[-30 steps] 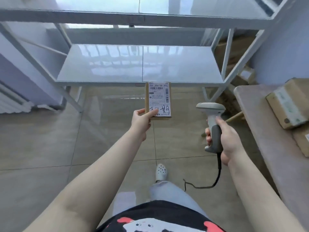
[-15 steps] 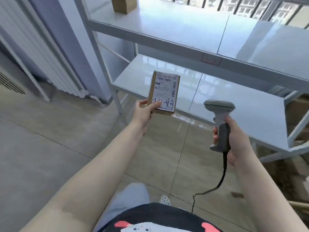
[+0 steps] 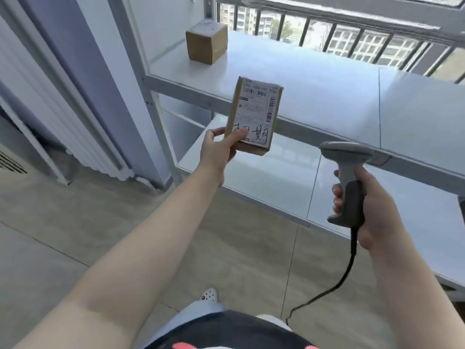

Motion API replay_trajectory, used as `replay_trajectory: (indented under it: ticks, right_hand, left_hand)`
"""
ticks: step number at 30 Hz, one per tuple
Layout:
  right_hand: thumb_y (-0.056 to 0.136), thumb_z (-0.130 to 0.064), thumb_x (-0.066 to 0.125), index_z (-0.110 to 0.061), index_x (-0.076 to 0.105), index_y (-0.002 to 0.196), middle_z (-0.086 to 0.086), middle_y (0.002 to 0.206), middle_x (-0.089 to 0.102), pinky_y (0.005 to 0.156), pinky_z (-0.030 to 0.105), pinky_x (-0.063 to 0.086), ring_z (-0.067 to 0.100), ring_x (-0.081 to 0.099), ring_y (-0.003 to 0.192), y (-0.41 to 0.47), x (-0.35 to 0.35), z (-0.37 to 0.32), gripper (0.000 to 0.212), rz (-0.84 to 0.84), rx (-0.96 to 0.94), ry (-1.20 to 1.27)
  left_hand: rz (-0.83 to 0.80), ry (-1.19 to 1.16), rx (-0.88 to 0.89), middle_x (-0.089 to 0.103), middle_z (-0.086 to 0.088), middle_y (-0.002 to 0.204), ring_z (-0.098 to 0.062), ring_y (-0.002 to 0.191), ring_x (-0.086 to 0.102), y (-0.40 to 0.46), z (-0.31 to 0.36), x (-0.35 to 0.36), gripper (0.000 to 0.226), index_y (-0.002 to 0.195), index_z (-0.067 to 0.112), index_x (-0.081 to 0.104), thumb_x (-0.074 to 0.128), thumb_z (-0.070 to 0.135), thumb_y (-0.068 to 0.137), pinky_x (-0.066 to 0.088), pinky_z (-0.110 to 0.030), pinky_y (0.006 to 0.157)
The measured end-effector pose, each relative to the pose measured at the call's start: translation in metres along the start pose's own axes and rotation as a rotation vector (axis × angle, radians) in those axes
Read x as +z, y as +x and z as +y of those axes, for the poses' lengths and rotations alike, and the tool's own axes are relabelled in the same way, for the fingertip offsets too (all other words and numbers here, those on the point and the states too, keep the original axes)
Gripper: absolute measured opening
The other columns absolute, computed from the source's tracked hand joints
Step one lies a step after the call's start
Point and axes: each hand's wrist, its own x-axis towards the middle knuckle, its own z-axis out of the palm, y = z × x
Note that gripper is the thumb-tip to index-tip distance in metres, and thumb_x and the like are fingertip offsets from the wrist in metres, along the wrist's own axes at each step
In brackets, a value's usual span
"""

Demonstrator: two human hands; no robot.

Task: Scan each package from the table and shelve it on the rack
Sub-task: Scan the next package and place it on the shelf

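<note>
We've got our left hand [image 3: 218,149] pinching the small labeled package [image 3: 254,115] upright in front of the rack [image 3: 314,96], our right hand [image 3: 372,207] wrapped round the scanner [image 3: 347,172] just right of it, and 1 box [image 3: 206,41] already sitting on the rack's upper shelf.

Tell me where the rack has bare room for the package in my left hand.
The upper shelf is bare from the brown box at its left end rightward to the window railing. The lower shelf shows nothing on it. Only the brown box's corner is taken.
</note>
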Motion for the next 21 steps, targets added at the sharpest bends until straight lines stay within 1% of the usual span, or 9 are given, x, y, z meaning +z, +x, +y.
replay_trajectory:
  ticks: [3,6,7,10,13,15,17,20,21]
  right_hand:
    - [0.096,-0.046,0.049,-0.015,0.063,0.1,0.0,0.064,0.055,0.053,0.027,0.036,0.015,0.044,0.049,0.024,0.024,-0.017,0.033,0.037,-0.022,0.029]
    - [0.095,-0.046,0.051,-0.015,0.061,0.103,0.001,0.065,0.056,0.049,0.024,0.037,0.015,0.044,0.048,0.045,0.042,-0.035,0.034,0.052,-0.018,0.032]
    - [0.094,-0.046,0.051,-0.014,0.059,0.105,0.001,0.065,0.056,0.047,0.023,0.038,0.015,0.044,0.048,0.054,0.046,-0.04,0.034,0.049,-0.017,0.031]
    - [0.095,-0.045,0.051,-0.013,0.058,0.109,0.001,0.065,0.056,0.044,0.022,0.039,0.014,0.045,0.047,0.082,0.058,-0.055,0.036,0.035,-0.034,0.036]
    - [0.096,-0.045,0.05,-0.013,0.063,0.104,0.002,0.066,0.055,0.045,0.022,0.039,0.014,0.045,0.047,0.113,0.065,-0.07,0.036,0.012,-0.072,0.03]
    - [0.096,-0.046,0.048,-0.014,0.065,0.104,0.0,0.065,0.055,0.046,0.022,0.039,0.013,0.045,0.048,0.134,0.068,-0.079,0.037,-0.012,-0.074,0.029]
    - [0.097,-0.047,0.047,-0.014,0.064,0.107,0.0,0.066,0.055,0.047,0.023,0.039,0.013,0.045,0.049,0.154,0.07,-0.088,0.038,-0.031,-0.064,0.031]
    - [0.096,-0.047,0.049,-0.014,0.064,0.106,0.0,0.065,0.055,0.047,0.024,0.039,0.014,0.045,0.048,0.18,0.075,-0.099,0.038,-0.036,-0.056,0.016]
    - [0.095,-0.048,0.05,-0.014,0.064,0.105,0.001,0.065,0.055,0.046,0.023,0.039,0.014,0.045,0.048,0.187,0.076,-0.102,0.038,-0.035,-0.054,0.011]
  left_hand:
    - [-0.039,-0.005,-0.006,0.072,-0.01,0.113,-0.02,0.1,0.068,0.041,0.027,0.005,0.052,0.123,0.014,0.05,0.081,0.022,0.081,0.055,-0.028,0.089]
    - [-0.061,-0.041,-0.018,0.071,-0.01,0.11,-0.018,0.09,0.069,0.078,0.052,0.015,0.052,0.122,0.013,0.048,0.08,0.02,0.081,0.056,-0.025,0.076]
    - [-0.064,-0.055,-0.022,0.071,-0.01,0.111,-0.018,0.089,0.07,0.091,0.059,0.02,0.05,0.12,0.013,0.048,0.08,0.018,0.082,0.057,-0.025,0.075]
    - [-0.061,-0.046,-0.012,0.07,-0.012,0.113,-0.021,0.094,0.069,0.133,0.075,0.034,0.047,0.115,0.014,0.047,0.08,0.019,0.082,0.056,-0.029,0.076]
    - [-0.022,-0.034,0.004,0.069,-0.011,0.115,-0.022,0.103,0.067,0.178,0.087,0.05,0.051,0.116,0.014,0.048,0.082,0.022,0.079,0.055,-0.029,0.08]
    - [0.015,-0.034,-0.002,0.069,-0.01,0.115,-0.022,0.104,0.068,0.205,0.093,0.06,0.061,0.119,0.013,0.05,0.085,0.027,0.071,0.057,-0.033,0.088]
    - [0.056,-0.002,-0.01,0.07,-0.01,0.114,-0.023,0.103,0.069,0.231,0.098,0.068,0.073,0.119,0.012,0.053,0.086,0.035,0.058,0.057,-0.038,0.092]
    - [0.111,-0.002,-0.022,0.069,-0.01,0.115,-0.024,0.102,0.069,0.265,0.105,0.078,0.069,0.113,0.014,0.054,0.087,0.036,0.057,0.057,-0.039,0.092]
    - [0.124,0.003,-0.03,0.069,-0.009,0.115,-0.023,0.101,0.068,0.275,0.108,0.082,0.068,0.109,0.017,0.054,0.087,0.039,0.054,0.057,-0.038,0.092]
